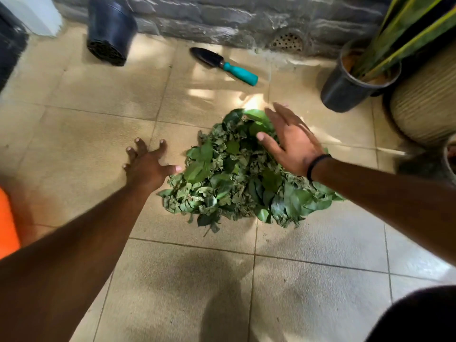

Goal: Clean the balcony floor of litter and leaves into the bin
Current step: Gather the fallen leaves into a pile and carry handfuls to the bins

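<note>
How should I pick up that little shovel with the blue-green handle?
Grab the trowel by its teal handle, the rounded end pointing right and nearer you. It lies flat on the tiles with the dark blade toward the wall, so reach down from above and wrap your fingers around the handle.

We see beige floor tiles [93,99] dappled with sunlight, meeting a grey stone wall [222,18] with a drain grate [287,41].

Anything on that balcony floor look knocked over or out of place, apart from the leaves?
Yes. The empty black pot by the stone wall is tipped so its perforated base faces the camera, and a teal-handled trowel lies loose on the tiles. The leaf pile is gathered between both open hands.
</note>
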Motion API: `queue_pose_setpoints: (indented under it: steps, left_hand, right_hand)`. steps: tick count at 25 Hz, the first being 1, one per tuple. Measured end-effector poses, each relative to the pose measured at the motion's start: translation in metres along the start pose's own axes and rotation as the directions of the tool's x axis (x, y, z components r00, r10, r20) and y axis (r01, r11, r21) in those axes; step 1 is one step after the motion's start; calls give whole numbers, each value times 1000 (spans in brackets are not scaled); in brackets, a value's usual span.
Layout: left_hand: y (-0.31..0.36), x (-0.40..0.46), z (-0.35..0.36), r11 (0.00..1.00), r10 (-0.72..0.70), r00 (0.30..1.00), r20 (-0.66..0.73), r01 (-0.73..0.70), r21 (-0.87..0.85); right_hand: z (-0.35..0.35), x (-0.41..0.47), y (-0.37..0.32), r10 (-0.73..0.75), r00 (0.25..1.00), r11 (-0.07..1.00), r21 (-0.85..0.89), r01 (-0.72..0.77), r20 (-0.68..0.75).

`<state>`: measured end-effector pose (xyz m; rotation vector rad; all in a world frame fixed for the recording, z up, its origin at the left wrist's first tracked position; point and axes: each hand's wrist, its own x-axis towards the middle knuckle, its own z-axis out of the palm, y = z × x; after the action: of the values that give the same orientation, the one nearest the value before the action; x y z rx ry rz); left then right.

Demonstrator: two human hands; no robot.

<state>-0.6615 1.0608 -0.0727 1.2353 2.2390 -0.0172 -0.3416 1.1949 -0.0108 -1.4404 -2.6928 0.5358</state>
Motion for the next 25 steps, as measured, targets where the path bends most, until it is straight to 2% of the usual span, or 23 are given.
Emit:
queue_pose_setpoints:
  steps: [2,4,6,7,8,9,12,16,18,20,22,23,25]
  left_hand:
    - [-14,-13,21,988,104,989,-102,-92,123]
    - [-22,-17,32,978,134,982,-132,-110,177]
    - [-23,-14,38,981,109,986,-123,-87,173]
    - [-22,-13,39,983,88,990,-112,-68,168]
    - [-19,-12,40,985,67,994,-92,-51,164]
    - [-17,-11,39,986,46,997,-63,-36,164]
    - [-15,-8,29,989,6,999,47,-13,151]
    - [-12,-8,15,994,2,985,172,-20,105]
    - [-10,-10,12,995,-10,981,196,-9,97]
    - [-4,-13,10,993,8,978,210,-32,111]
    - [-5,-16,8,994,11,975,221,-35,108]
    - [-2,-17,7,993,26,975,219,-51,110]
    - [-4,-19,7,992,40,975,221,-66,108]
  right_hand:
    - [16,-37,28,187,971,981,70,-178,-146]
    - [37,-69,58,382,882,922,50,-383,-276]
    - [54,-93,85,581,763,812,144,-565,-284]
    - [61,-99,94,656,714,755,248,-607,-246]
    - [67,-101,100,687,695,719,335,-609,-211]
    - [72,-99,102,682,705,716,374,-590,-194]
    - [81,-78,86,569,802,796,364,-483,-180]
    - [80,-41,59,399,913,808,504,-307,-83]
    - [74,-31,54,373,917,780,583,-228,-141]
    - [64,-18,61,462,850,762,604,-235,-253]
    - [54,2,61,514,848,707,623,-334,-128]
    - [48,9,60,495,869,707,596,-381,-32]
    - [45,14,44,385,917,768,513,-383,107]
